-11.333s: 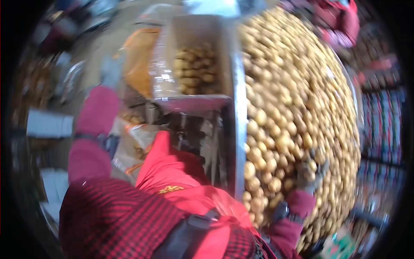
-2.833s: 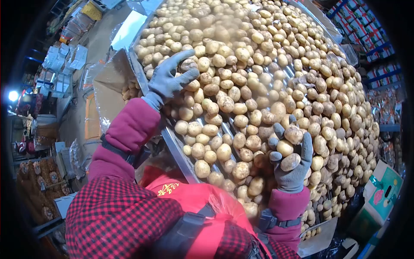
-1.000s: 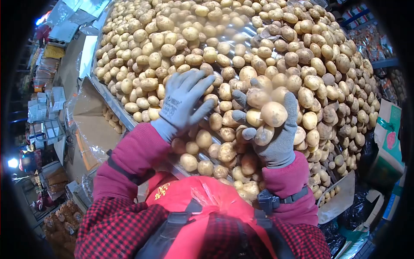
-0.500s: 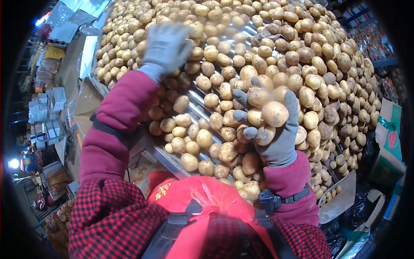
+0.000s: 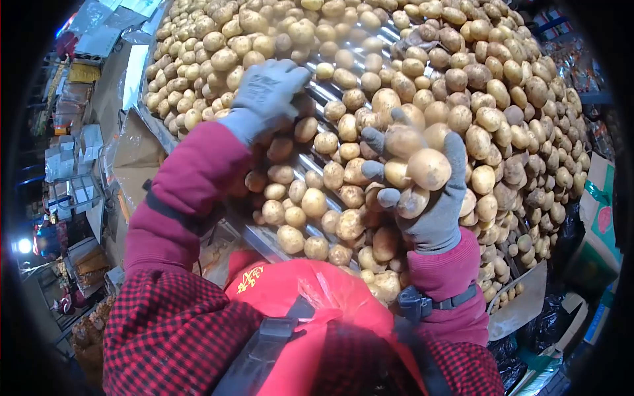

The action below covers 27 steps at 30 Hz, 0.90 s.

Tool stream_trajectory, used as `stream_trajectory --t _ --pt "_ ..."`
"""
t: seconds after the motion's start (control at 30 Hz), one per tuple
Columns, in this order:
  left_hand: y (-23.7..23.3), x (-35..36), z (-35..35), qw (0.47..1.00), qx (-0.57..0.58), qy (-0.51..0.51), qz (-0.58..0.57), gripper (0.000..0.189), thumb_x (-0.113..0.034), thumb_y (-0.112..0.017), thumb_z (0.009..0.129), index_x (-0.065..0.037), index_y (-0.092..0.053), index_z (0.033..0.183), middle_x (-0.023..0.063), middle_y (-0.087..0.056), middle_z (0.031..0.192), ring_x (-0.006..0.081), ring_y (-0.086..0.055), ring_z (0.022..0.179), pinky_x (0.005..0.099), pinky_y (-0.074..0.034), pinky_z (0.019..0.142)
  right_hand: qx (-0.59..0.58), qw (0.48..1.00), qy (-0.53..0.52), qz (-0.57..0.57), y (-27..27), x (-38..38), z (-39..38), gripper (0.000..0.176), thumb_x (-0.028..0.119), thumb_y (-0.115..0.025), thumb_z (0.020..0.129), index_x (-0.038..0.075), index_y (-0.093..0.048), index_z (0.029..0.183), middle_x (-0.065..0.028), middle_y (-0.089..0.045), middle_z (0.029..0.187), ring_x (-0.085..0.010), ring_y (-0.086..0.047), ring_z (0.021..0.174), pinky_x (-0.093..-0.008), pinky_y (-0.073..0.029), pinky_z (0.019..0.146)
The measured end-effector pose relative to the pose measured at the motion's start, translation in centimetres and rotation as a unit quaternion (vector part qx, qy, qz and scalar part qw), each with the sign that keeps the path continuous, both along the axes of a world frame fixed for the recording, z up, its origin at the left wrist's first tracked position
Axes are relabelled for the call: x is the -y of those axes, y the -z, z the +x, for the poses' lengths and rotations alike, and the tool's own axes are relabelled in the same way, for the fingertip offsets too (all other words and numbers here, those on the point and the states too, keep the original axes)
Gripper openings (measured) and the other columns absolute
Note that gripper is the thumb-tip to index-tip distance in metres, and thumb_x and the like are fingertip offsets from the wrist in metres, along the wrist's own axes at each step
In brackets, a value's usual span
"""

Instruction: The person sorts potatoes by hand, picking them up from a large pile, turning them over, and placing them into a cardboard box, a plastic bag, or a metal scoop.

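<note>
My left hand (image 5: 267, 96), in a grey glove, is palm down over the potatoes at the left of the metal rollers (image 5: 307, 162). Its fingers curl downward, and what lies under them is hidden. Palm up at the right, my gloved right hand (image 5: 429, 211) cradles several potatoes (image 5: 428, 169), its fingers curved round them. Loose potatoes (image 5: 314, 203) lie on the rollers between and below both hands.
A large heap of potatoes (image 5: 515, 125) spreads across the top and right. Cardboard (image 5: 135, 148) borders the left edge. At the right stands a green and white box (image 5: 601, 218). A red apron (image 5: 310, 290) covers my front.
My left hand has moved down and slightly right, toward the rollers. Some potatoes near it have shifted or gone from the rollers' left side. My right hand still holds its potatoes.
</note>
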State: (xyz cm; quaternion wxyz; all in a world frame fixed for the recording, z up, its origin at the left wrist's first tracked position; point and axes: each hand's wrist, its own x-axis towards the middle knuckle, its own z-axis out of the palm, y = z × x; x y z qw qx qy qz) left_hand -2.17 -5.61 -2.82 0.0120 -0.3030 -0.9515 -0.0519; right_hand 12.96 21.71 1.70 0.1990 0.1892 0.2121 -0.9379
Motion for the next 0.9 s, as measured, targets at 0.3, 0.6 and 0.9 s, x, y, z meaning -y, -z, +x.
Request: stream_trajectory --t 0.3,0.6,0.9 --pt "0.1 11.2 1.4 0.986 -0.083 -0.133 0.049 0.028 -0.026 -0.073 0.092 -0.018 -0.07 0.118 0.0097 -0.068 0.109 0.0334 -0.066 0.102 0.0454 -0.053 0.089 -0.018 0.997 0.007 0.073 0.0 0.5 0.2 0.079 0.065 -0.031 0.107 0.01 -0.036 0.163 -0.0241 -0.056 0.149 -0.0314 -0.073 0.105 -0.0297 -0.063 0.06" --pt "0.6 14.2 -0.2 0.977 -0.024 -0.211 -0.011 0.041 -0.038 -0.073 0.094 -0.02 -0.066 0.131 0.0135 -0.069 0.123 0.036 -0.066 0.114 0.048 -0.053 0.097 -0.029 0.997 0.0 0.072 -0.6 0.8 -0.1 0.076 0.061 -0.03 0.108 0.008 -0.038 0.161 -0.0267 -0.058 0.147 -0.0294 -0.074 0.102 -0.0273 -0.063 0.06" --pt "0.3 12.7 3.5 0.943 0.028 -0.17 0.286 0.034 -0.024 -0.071 0.096 -0.015 -0.07 0.128 0.0124 -0.072 0.116 0.0331 -0.07 0.105 0.043 -0.056 0.094 -0.029 1.0 -0.004 0.011 0.3 0.2 0.0 0.076 0.061 -0.043 0.104 0.011 -0.038 0.161 -0.025 -0.057 0.147 -0.0385 -0.071 0.112 -0.037 -0.065 0.066"
